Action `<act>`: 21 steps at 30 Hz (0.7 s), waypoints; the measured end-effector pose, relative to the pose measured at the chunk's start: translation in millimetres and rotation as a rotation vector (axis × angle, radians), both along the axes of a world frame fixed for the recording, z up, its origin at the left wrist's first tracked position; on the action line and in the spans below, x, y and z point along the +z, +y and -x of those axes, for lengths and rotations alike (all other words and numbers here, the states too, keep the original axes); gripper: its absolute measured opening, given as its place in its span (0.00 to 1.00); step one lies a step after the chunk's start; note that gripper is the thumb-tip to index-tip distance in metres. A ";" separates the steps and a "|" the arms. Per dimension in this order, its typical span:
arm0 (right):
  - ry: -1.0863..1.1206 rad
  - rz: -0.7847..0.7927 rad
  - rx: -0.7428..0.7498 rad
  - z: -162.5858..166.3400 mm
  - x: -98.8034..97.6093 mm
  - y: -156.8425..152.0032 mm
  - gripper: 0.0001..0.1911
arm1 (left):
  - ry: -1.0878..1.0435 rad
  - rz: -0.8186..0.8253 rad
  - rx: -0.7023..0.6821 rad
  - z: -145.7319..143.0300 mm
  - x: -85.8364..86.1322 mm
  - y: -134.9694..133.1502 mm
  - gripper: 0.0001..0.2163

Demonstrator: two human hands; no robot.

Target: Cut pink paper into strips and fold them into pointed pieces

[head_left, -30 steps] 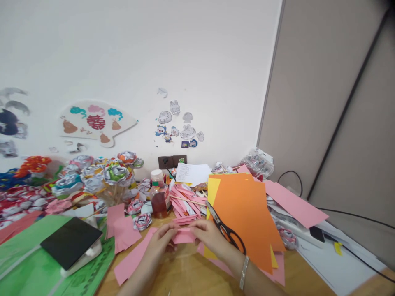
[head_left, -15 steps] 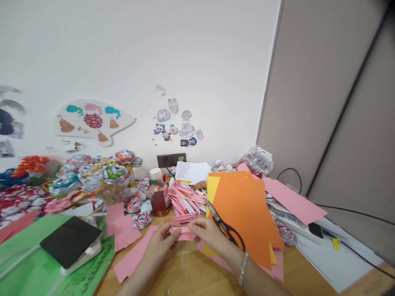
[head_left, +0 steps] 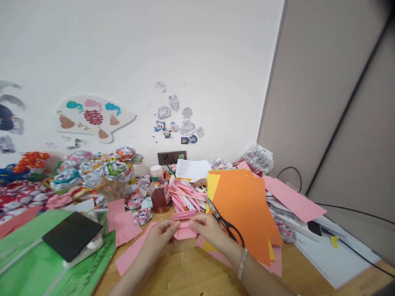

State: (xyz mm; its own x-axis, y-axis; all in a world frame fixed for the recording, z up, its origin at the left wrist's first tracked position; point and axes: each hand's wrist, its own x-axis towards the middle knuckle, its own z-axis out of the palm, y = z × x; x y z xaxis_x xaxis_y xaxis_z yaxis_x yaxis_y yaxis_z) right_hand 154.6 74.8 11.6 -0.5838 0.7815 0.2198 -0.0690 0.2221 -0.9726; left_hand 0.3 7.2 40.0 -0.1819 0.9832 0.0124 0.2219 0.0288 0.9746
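Note:
Between my two hands is a small piece of pink paper (head_left: 185, 232) with a crease or folded edge along its top. My left hand (head_left: 164, 232) pinches its left end between thumb and fingers. At the right end, my right hand (head_left: 206, 228) pinches it the same way; a glittery band circles that wrist. Just beyond the hands lies a pile of folded pink paper strips (head_left: 185, 197). Black-handled scissors (head_left: 226, 224) rest on orange paper sheets (head_left: 240, 205), right of my right hand. A larger pink sheet (head_left: 131, 257) lies partly beneath my left forearm.
A bottle of dark red liquid (head_left: 159, 197) stands behind my left hand. Left are cut pink pieces (head_left: 126, 228), a bunch of paper flowers (head_left: 114, 170), and a black-screened device (head_left: 72, 236) on a green sheet (head_left: 24, 250). A power strip (head_left: 304, 228) and cables lie right.
Both hands have shifted slightly, and more of the pink paper's front face now shows between them. The camera view has tilted a little; the surrounding things stay put.

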 end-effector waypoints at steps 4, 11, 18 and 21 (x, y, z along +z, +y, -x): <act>0.002 0.046 0.036 -2.1 7.6 -3.9 0.14 | -0.009 0.009 0.017 -2.9 7.3 -5.8 0.15; -0.004 0.072 0.030 -1.7 2.9 -2.2 0.17 | 0.008 -0.006 0.048 -6.0 9.6 -8.0 0.14; 0.067 0.170 0.006 -4.7 9.1 -3.9 0.19 | -0.070 -0.027 0.039 -6.7 11.4 -8.6 0.13; 0.074 0.208 0.005 -4.4 10.3 -4.6 0.19 | -0.059 -0.032 0.059 -7.1 12.0 -9.8 0.12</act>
State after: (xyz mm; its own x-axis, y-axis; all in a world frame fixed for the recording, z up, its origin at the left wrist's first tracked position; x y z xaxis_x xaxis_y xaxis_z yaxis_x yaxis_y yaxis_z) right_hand 159.1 70.2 21.9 -0.5761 0.8117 0.0963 -0.1421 0.0166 -0.9897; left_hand 7.4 -2.6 52.0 -0.2413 0.9700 0.0310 0.1625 0.0089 0.9867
